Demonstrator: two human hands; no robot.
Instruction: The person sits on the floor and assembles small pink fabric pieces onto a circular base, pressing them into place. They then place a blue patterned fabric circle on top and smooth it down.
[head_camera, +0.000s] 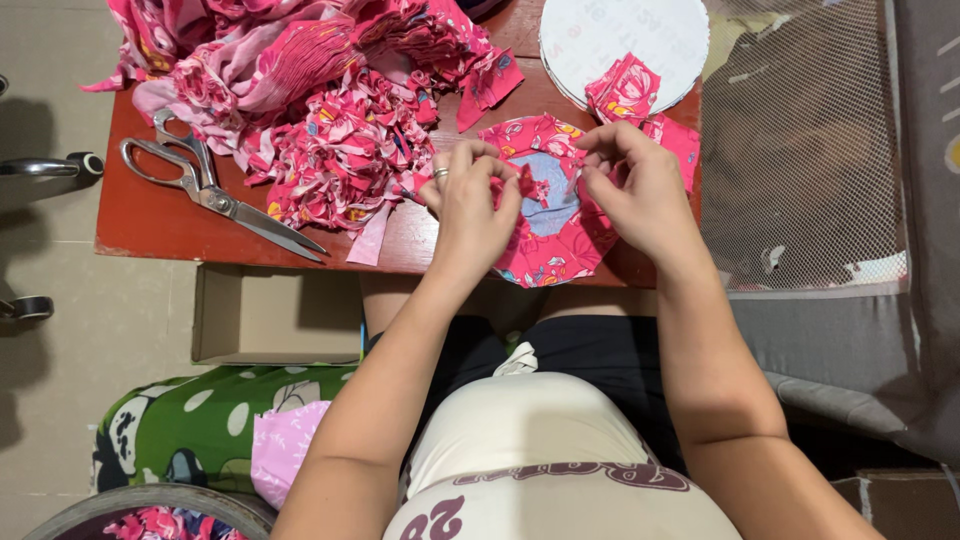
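Head view: left hand (470, 205) and right hand (632, 185) both pinch the pink fabric circle (556, 235) lying between them.

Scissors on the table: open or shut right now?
Shut. The scissors lie flat on the red table, blades together in one point, left of the fabric pile; neither hand touches them.

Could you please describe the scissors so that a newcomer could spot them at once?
Look at the red table, on its left part, beside the big heap of pink floral fabric scraps. The scissors lie flat there, blades pointing right. They are the only shiny metal thing among soft pink cloth.
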